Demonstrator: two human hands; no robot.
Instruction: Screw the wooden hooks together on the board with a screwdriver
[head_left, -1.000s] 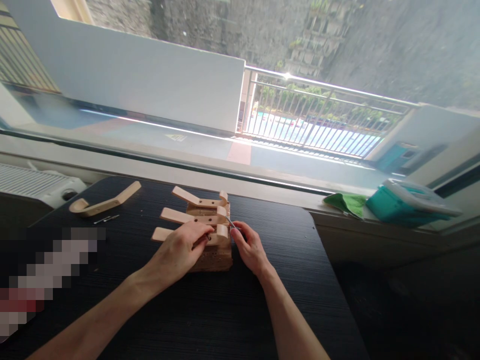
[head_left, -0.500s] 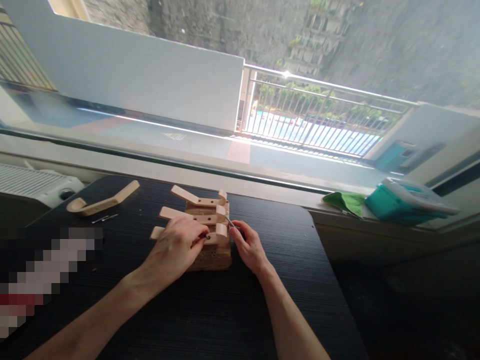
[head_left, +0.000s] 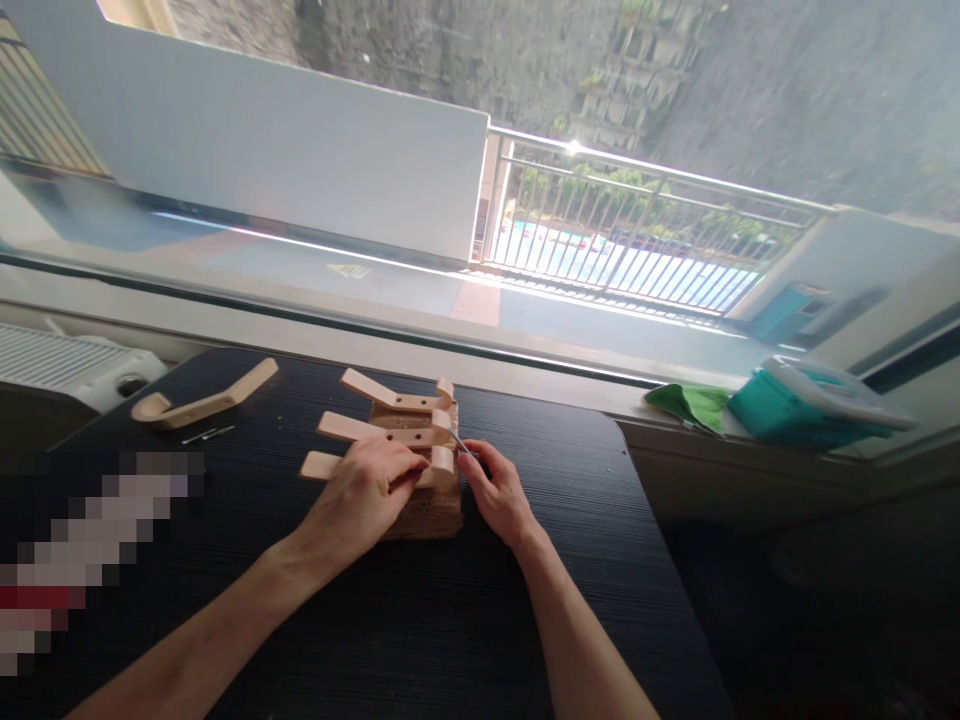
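Observation:
A wooden block point(head_left: 420, 515) with small holes lies on the black table point(head_left: 420, 620). Three curved wooden hook pieces point(head_left: 390, 398) sit across its top. My left hand point(head_left: 360, 500) lies over the nearest hook, fingers curled and pressing it onto the block. My right hand point(head_left: 499, 495) is at the block's right side, pinching a thin metal tool point(head_left: 459, 443) whose tip points at the hooks' ends.
A loose wooden hook point(head_left: 199, 398) and small metal screws point(head_left: 211, 434) lie at the table's far left. A white heater point(head_left: 67, 362) stands beyond. On the window sill at the right are a green cloth point(head_left: 694, 402) and a teal box point(head_left: 814, 405).
Both hands stay at the block; my left hand has shifted slightly over the nearest hook. The view has moved a little.

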